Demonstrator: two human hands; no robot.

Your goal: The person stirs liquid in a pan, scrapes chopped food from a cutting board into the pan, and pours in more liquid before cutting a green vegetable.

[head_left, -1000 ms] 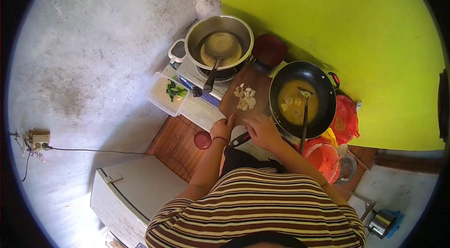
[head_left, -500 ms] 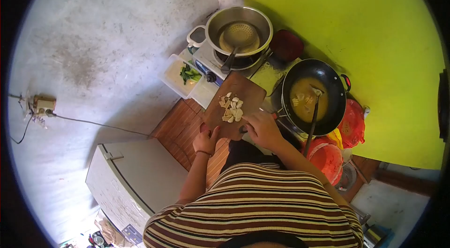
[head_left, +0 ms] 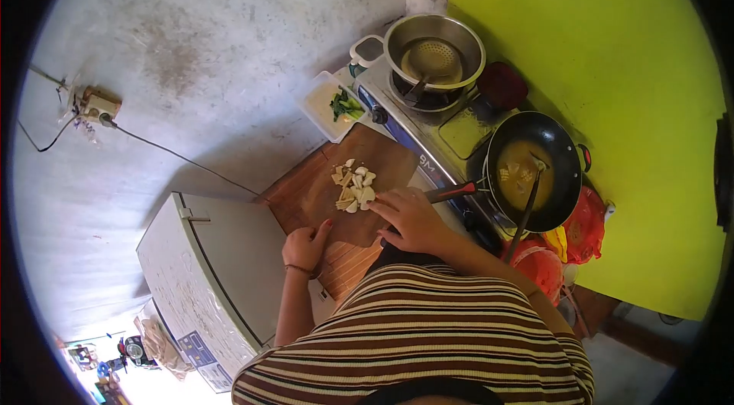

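A brown wooden cutting board [head_left: 317,189] is held in front of my body, with chopped pale pieces [head_left: 354,187], perhaps garlic or ginger, heaped in its middle. My left hand [head_left: 304,248] is closed on its near left edge, thumb on top. At the right edge, my right hand [head_left: 417,223] is closed on the board, its fingertips beside the pieces. Something small and dark shows by the right thumb; I cannot make it out. To the right, a black wok [head_left: 569,145] holds yellowish liquid with lumps and a long-handled utensil [head_left: 527,210].
Behind the board is a gas stove [head_left: 405,123] carrying a metal pot [head_left: 475,61] with a skimmer [head_left: 434,59]. A plastic container [head_left: 313,103] of green leaves [head_left: 346,106] stands left of it. The wok handle [head_left: 451,191] points toward me. A refrigerator [head_left: 229,244] stands at left, red plastic containers [head_left: 537,267] at right.
The view has shifted, so the stove and wok appear farther right. The board and both hands sit farther left and lower relative to the stove. My right fingertips are nearer the pieces.
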